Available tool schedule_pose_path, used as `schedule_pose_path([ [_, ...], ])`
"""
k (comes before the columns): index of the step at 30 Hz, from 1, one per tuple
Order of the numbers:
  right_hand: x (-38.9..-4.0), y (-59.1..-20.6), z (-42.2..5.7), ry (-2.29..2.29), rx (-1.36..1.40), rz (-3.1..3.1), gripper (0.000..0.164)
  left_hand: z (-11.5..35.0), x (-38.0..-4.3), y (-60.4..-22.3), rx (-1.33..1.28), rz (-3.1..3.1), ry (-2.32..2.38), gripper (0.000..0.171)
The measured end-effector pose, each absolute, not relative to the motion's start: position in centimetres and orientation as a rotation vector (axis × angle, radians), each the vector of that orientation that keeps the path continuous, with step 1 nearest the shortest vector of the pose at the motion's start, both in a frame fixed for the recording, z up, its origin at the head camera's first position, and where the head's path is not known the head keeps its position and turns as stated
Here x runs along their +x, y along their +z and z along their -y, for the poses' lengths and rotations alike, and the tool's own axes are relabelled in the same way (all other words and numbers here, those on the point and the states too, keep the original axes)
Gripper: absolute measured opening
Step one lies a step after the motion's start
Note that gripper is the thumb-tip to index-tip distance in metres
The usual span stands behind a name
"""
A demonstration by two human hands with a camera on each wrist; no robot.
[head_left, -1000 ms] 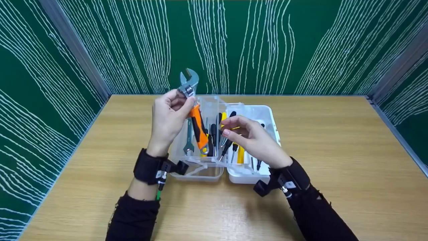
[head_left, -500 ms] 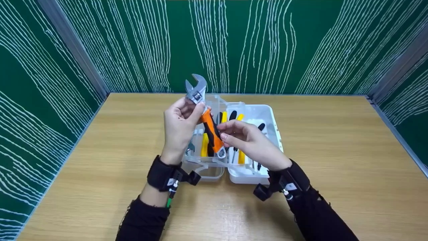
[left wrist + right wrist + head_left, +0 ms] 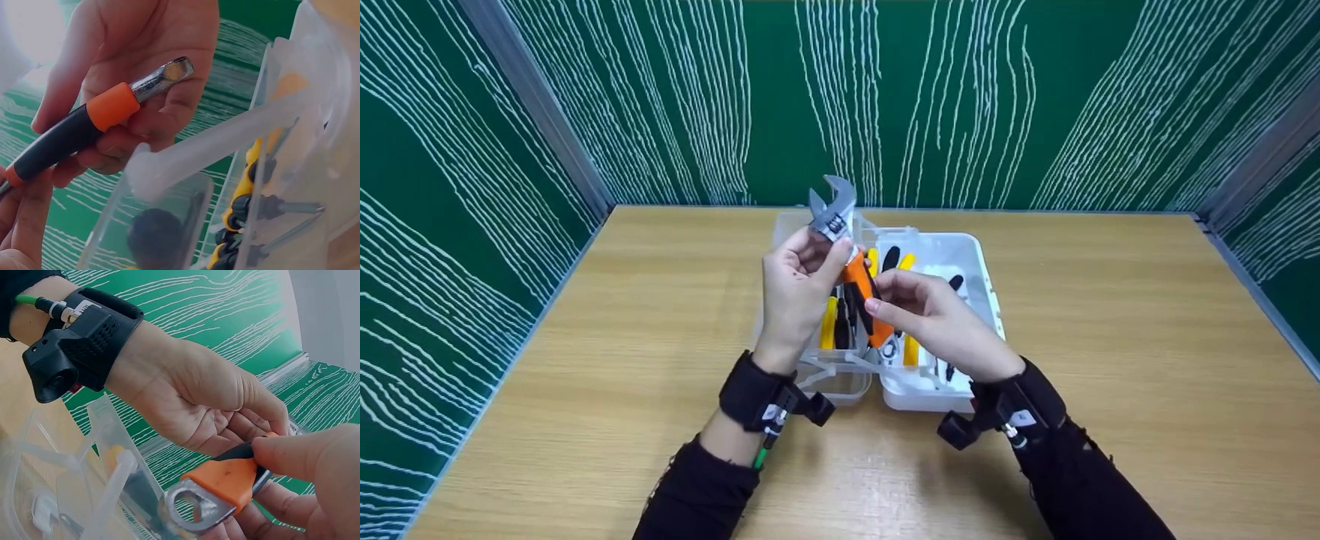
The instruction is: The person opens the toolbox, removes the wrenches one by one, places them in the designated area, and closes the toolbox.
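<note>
One table [image 3: 660,322], one toolbox [image 3: 926,402]; left hand [image 3: 797,294] and right hand [image 3: 937,313] grip one wrench [image 3: 858,274]

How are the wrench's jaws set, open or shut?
Open: in the head view, the wrench shows a clear gap between its jaws.

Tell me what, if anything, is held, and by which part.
A wrench: the left hand grips it just below the metal head; the right hand pinches its handle lower down.

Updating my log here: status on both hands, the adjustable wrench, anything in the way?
Left hand grips adjustable wrench; right hand pinches its handle. Wrench held above open toolbox. No obstruction seen.
</note>
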State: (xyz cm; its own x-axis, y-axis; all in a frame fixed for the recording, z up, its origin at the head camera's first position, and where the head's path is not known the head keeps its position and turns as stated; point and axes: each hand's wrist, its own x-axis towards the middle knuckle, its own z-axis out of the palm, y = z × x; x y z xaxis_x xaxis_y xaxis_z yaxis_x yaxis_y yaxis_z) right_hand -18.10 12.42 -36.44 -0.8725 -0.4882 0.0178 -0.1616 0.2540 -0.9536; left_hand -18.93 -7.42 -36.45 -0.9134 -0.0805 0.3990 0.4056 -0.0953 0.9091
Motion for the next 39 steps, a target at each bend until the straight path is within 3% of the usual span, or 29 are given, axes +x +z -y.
schedule_pose_path([
  [39,-18.8,-36.1,-13.9,-1.721,-0.574,-2.316,0.025,8.2,-19.4,-36.2,-0.420,2.077,-2.204,0.033],
])
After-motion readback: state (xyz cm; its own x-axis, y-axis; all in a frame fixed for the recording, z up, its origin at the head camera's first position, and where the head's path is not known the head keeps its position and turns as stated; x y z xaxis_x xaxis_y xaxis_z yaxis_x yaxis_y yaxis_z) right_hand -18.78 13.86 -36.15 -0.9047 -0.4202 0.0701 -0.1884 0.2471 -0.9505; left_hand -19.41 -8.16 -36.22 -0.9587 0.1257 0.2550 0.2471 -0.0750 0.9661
